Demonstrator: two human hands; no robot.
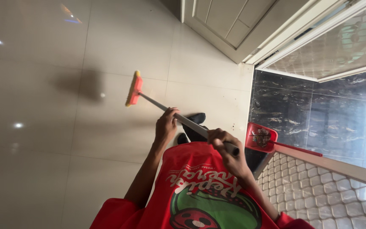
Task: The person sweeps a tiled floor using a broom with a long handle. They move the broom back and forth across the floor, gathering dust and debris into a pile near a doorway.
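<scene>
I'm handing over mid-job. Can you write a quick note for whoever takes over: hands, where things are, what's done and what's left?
Left hand: shut around the middle of the broom handle.
Right hand: shut near the handle's top end.
The broom head is out in front on the pale tiled floor.
The red dustpan lies to the right by the dark marble wall.
Done: some debris is already in the dustpan.
Left: sweeping is in hand; no loose dirt shows clearly on the tiles.
</scene>
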